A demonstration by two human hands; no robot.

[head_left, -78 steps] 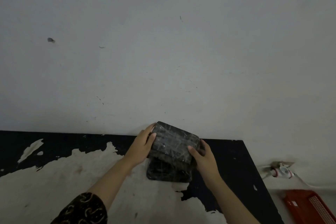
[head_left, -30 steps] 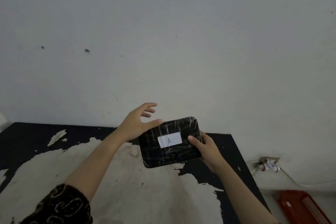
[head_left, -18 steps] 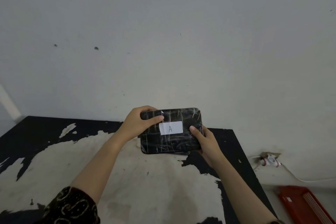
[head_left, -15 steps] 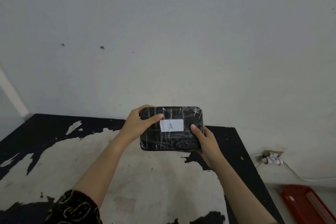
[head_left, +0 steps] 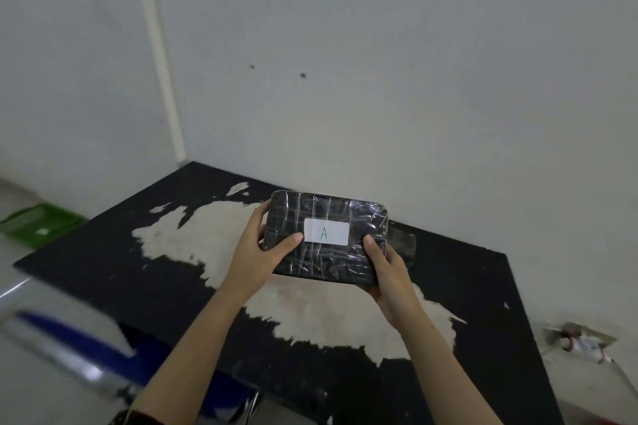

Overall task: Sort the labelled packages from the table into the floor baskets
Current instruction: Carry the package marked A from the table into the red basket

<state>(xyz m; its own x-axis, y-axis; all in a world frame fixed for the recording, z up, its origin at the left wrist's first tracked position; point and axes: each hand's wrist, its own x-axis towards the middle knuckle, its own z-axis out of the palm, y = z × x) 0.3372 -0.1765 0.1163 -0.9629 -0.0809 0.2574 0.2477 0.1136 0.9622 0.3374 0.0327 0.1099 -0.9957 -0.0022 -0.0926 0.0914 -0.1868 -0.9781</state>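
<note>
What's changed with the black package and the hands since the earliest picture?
The top package was lifted off the one beneath and turned so its white label marked A faces the camera. The left hand let go briefly, then retook its grip. The right hand held on throughout. The second package stayed on the table.

The package (head_left: 326, 242) that lay flat on another package (head_left: 404, 245) has been lifted off it and turned label-up, so a white label (head_left: 326, 231) marked "A" now faces the camera. The left hand (head_left: 257, 254), briefly spread open above it, has closed on its left edge again. The view has swung left, bringing in a green basket (head_left: 36, 225) on the floor and a wall corner, while the red basket has left the view.
</note>
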